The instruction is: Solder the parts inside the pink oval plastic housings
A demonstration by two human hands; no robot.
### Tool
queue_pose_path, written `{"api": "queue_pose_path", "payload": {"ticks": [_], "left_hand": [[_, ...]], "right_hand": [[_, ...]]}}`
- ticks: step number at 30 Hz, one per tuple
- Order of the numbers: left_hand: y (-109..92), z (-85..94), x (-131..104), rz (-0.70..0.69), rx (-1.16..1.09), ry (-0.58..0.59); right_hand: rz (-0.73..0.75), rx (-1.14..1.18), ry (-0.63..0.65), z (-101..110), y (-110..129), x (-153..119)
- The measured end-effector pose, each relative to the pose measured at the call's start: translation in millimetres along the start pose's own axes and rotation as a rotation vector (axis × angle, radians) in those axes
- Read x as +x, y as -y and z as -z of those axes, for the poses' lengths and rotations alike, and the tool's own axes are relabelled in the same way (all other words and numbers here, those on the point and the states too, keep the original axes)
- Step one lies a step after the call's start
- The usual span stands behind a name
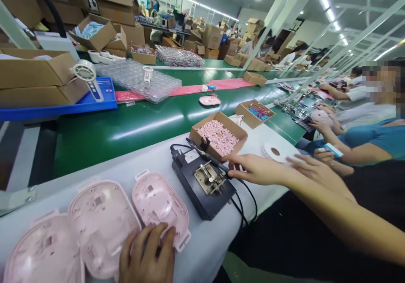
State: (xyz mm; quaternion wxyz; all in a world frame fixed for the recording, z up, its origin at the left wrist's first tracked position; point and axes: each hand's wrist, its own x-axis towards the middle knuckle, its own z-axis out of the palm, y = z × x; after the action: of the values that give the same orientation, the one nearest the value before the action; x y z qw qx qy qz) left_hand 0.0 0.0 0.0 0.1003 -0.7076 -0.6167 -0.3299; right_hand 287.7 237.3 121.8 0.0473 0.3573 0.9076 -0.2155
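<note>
pink shells (104, 224): 3 | black fixture (202, 186): 1 | tape roll (276, 151): 1

Both hands are bare: the left hand (147, 255) shows no glove or ring, and the right hand (256, 170) leads into a bare, sleeveless forearm.

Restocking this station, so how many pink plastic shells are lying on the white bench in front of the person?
3. One shell lies beside the black fixture, under the left hand; the middle shell overlaps it; the third shell is cut off at the picture's left edge, so more may be hidden.
</note>
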Motion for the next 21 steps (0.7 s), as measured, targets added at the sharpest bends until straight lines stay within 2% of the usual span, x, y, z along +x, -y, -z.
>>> {"api": "queue_pose_path", "payload": {"ticks": [4, 9, 13, 16, 18, 20, 21], "left_hand": [[-12.8, 12.3, 2.4, 0.025, -0.078, 0.033], [-16.1, 26.3, 2.1, -0.122, -0.095, 0.036], [-18.5, 36.0, -1.4, -0.233, -0.188, 0.060], [-21.7, 40.5, -4.3, -0.269, -0.262, 0.117], [-23.4, 41.4, -5.1, -0.299, -0.302, 0.173], [-24.0, 40.9, -5.4, -0.320, -0.346, 0.202], [-23.9, 40.3, -5.5, -0.321, -0.362, 0.204]], "right_hand": [[0.000, 0.021, -0.023, -11.5, 1.1, 4.3], [0.038, -0.116, -0.036, -15.8, 12.2, 5.6], [0.124, -0.015, -0.079, -6.1, 13.3, -0.2], [0.129, 0.328, -0.202, 6.7, 20.4, -18.6], [0.185, 0.577, -0.321, 10.5, 35.0, -35.3], [0.296, 0.656, -0.458, 5.8, 56.2, -48.5], [0.377, 0.606, -0.528, -0.5, 67.5, -51.9]]}}
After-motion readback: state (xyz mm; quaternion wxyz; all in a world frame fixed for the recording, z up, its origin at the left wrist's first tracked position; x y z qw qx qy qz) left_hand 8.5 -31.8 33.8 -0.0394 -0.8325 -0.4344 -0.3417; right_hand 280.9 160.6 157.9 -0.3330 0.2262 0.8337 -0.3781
